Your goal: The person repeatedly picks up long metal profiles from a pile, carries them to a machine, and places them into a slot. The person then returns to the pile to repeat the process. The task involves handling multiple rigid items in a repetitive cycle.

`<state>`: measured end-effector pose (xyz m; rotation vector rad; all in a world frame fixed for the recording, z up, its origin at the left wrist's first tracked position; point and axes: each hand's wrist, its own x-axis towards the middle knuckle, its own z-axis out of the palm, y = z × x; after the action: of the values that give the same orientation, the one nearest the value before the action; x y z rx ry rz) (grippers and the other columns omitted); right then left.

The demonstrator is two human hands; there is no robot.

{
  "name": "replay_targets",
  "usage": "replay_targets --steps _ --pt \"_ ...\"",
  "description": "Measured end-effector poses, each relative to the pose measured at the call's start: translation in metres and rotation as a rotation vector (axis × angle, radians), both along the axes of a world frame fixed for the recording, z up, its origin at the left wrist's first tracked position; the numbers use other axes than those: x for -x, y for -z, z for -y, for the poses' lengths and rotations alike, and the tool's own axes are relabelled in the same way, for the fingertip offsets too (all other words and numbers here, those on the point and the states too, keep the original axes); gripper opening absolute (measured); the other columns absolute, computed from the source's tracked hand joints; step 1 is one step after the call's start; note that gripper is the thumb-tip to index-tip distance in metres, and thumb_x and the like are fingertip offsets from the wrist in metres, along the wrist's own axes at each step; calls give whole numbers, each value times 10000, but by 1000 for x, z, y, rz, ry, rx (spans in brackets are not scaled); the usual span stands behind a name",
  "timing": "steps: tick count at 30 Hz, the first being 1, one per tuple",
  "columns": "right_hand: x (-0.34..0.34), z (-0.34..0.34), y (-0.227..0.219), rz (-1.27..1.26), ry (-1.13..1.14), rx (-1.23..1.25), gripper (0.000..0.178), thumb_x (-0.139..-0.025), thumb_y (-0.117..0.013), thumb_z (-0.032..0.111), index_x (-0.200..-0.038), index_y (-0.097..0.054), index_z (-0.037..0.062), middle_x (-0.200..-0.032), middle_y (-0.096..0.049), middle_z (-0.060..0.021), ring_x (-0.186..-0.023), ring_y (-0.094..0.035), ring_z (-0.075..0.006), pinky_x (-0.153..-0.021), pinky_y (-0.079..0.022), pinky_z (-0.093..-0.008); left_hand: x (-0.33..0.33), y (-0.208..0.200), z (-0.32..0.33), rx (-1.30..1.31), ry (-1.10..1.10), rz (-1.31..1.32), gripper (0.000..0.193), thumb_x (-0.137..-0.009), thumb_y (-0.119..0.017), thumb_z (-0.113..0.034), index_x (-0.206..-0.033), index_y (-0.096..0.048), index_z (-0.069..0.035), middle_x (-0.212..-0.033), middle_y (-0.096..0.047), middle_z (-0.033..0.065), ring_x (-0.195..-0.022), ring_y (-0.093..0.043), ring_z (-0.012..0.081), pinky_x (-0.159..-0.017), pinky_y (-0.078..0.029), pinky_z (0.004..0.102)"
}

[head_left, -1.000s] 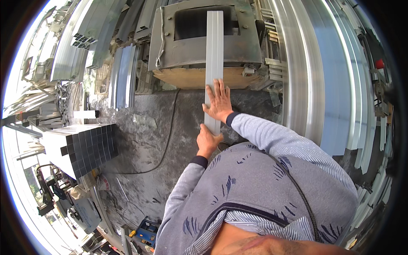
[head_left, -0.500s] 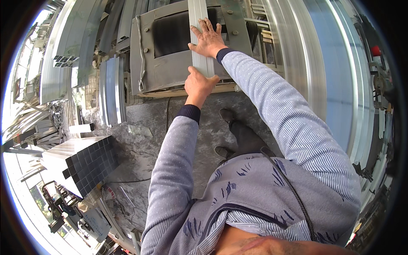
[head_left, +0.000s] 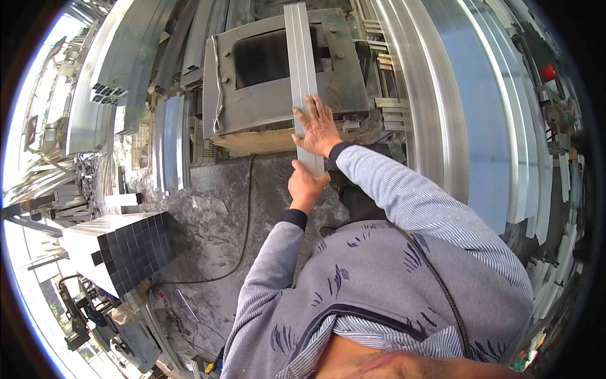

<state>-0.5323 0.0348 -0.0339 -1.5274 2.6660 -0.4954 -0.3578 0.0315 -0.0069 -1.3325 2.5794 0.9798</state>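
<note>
A long silvery metal profile (head_left: 302, 57) lies across a grey machine top (head_left: 259, 104) with a dark, wide belt (head_left: 262, 60) set into it. Its near end sticks out past the machine's front edge toward my body. My left hand (head_left: 307, 188) is wrapped round that end, thumb to its right side. Just ahead, my right hand (head_left: 319, 131) lies flat on top of the profile with the fingers spread. Whether the profile's underside touches the belt cannot be seen.
Stacks of metal profiles (head_left: 136, 57) stand at the far left, and long ones (head_left: 435, 107) run along the right. A bundle of square tubes (head_left: 136, 246) sits at the lower left. A black cable (head_left: 246, 234) crosses the stained floor (head_left: 208, 240).
Both hands have come back toward my body, drawing the profile with them. Its far end now shows above the machine. My right hand has left the belt area.
</note>
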Motion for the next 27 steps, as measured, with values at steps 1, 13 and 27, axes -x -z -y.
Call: replay_targets --steps 1,13,27 --pt "-17 -10 2 9 -10 15 865 -942 -700 605 -1669 -459 204 -1800 -196 -235 -1698 -88 -441 -1255 -307 -696 -17 1 -9 -6 3 5 888 -756 -943 -477 -1251 -438 60 -1045 -767 337 -1017 -774 511 -885 -629 549" --pt "-170 -90 1 134 -29 -119 928 -980 -702 632 -1751 -358 245 -1840 -33 -233 -1713 26 -451 -1194 -407 -636 -178 4 -89 65 4 -4 844 -743 -950 -429 -1229 -456 53 -1028 -783 312 -972 -793 485 -854 -650 534" --pt "-235 -145 -9 335 -36 -52 1126 -819 -870 509 -1740 -307 191 -1762 -191 -267 -1665 -124 -473 -1221 -430 -626 -274 6 -128 84 43 25 876 -724 -939 -457 -1236 -469 76 -985 -786 299 -932 -796 477 -812 -650 531"
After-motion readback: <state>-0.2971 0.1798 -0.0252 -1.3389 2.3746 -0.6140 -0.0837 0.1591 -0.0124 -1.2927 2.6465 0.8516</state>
